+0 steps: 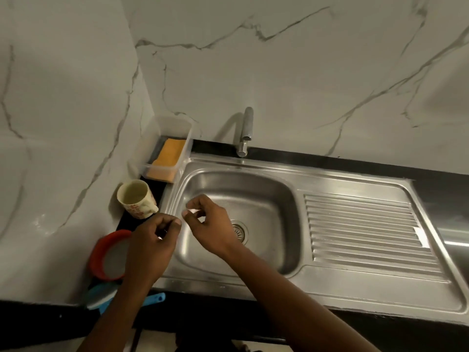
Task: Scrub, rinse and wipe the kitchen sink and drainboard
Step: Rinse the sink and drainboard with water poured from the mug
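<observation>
The dark bench [317, 158] carries the steel sink [253, 196], with the ribbed drainboard [360, 224] at the basin's 3 o'clock; both are rigid, fixed and likely slick once wet, so they take pressure, not a grip. At the basin's 11 o'clock a clear tub [175, 128] holds an orange sponge [170, 151], probably soft and light, best pinched by its long edges. The hands hover near together over the 9 o'clock rim: the right hand [212, 226] is loosely curled around nothing visible, while the left hand [152, 247] curls over a glint, contents unclear.
</observation>
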`<state>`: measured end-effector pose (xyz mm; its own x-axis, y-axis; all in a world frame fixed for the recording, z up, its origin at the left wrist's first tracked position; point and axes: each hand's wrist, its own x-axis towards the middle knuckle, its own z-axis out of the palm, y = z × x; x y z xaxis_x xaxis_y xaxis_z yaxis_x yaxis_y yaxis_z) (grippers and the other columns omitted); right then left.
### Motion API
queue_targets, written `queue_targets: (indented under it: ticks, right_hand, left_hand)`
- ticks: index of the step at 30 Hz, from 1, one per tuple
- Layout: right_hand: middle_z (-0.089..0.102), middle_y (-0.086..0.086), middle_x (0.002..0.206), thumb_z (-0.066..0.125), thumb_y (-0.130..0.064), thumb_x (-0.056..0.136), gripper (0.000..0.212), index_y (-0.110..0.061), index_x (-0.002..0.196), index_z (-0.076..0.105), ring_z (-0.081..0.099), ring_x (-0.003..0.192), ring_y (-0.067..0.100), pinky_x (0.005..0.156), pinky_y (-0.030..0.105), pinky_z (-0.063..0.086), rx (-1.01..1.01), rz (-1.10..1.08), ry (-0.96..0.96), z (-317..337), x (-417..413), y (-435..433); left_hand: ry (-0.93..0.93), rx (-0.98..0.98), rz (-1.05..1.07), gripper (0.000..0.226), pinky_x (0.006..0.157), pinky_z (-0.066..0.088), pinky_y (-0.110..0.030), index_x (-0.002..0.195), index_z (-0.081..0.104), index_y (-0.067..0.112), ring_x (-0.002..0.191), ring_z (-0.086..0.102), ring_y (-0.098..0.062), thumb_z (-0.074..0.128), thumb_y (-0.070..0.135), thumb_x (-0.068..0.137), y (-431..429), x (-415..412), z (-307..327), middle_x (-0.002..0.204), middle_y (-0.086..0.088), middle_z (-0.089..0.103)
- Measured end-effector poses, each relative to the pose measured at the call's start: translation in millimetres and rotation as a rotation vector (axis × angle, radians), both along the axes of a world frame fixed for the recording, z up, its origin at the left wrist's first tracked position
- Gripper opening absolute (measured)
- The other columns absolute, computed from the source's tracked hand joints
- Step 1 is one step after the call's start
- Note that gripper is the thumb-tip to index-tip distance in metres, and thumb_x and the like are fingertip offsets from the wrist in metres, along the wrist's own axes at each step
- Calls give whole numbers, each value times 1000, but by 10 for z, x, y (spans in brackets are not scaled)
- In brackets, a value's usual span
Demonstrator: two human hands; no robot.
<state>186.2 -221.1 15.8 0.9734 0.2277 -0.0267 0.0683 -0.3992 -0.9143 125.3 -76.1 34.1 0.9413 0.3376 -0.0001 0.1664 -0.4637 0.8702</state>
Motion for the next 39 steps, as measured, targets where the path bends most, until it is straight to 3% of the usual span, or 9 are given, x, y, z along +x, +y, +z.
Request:
queue_targets:
  ticks: [4, 8, 12, 17, 24, 28, 32, 35, 39]
  right_hand:
    - [70, -11, 119, 67, -45, 97, 29, -24, 117, 62, 69, 95, 4, 82, 30, 58, -24, -1, 29, -78, 190, 432]
    - [69, -12, 116, 67, -53, 94, 32, -28, 112, 59, 70, 93, 9, 81, 32, 58, -46, 9, 86, -189, 333, 785]
    - [70, -5, 97, 64, -63, 90, 40, -26, 104, 58, 68, 82, 16, 74, 39, 58, -130, 14, 120, -286, 504, 1125]
    - [70, 7, 92, 56, -61, 95, 49, -12, 97, 61, 66, 83, 26, 69, 38, 54, -299, 45, 143, -382, 724, 1382]
    - [68, 13, 78, 54, -42, 96, 44, -1, 84, 67, 67, 71, 27, 51, 26, 37, -285, 67, 265, -483, 831, 1487]
    - [57, 4, 62, 56, -37, 98, 43, -7, 67, 60, 55, 58, 19, 49, 27, 33, -307, 99, 237, -400, 845, 1354]
    - [56, 5, 57, 55, -38, 100, 52, -9, 58, 56, 53, 54, 18, 52, 29, 40, -291, 73, 222, -288, 800, 984]
    - [70, 16, 71, 53, -45, 99, 55, 1, 74, 68, 66, 66, 30, 64, 41, 54, -249, 23, 233, -201, 764, 580]
    - [72, 17, 74, 52, -47, 97, 53, -2, 75, 70, 68, 72, 34, 70, 47, 56, -258, -84, 189, -115, 792, -66]
  left_hand:
    - [6, 17, 67, 3, 70, 44, -15, 98, 73, 27, 84, 67, 2, 71, 25, 97, 365, 58, -108, 89, 15, 73]
    - [78, 40, 113, 8, 72, 46, -20, 103, 75, 25, 88, 68, -4, 70, 27, 96, 651, 89, -189, 92, 13, 74]
    - [94, 73, 143, 6, 68, 39, -4, 100, 75, 26, 81, 63, 14, 70, 25, 97, 813, 116, -146, 86, 25, 67]
    - [76, 58, 181, 5, 66, 37, 5, 99, 74, 24, 81, 58, 26, 69, 21, 98, 851, 153, -91, 86, 28, 64]
    - [53, 41, 183, 6, 70, 41, 4, 103, 73, 23, 87, 60, 23, 69, 24, 99, 784, 207, -86, 91, 25, 67]
    - [27, 33, 188, 4, 70, 45, -6, 97, 74, 25, 86, 66, 11, 70, 25, 98, 728, 262, -81, 88, 17, 73]
    - [24, -7, 171, 4, 72, 53, -19, 96, 73, 26, 84, 70, 3, 70, 23, 96, 672, 324, -77, 87, 16, 75]
    - [-21, -14, 146, 6, 70, 52, -11, 98, 74, 21, 83, 70, 0, 69, 18, 96, 561, 402, -77, 87, 10, 75]
    - [-78, 26, 40, 5, 67, 45, -4, 92, 72, 17, 79, 65, 6, 72, 13, 95, 272, 643, -68, 78, 12, 69]
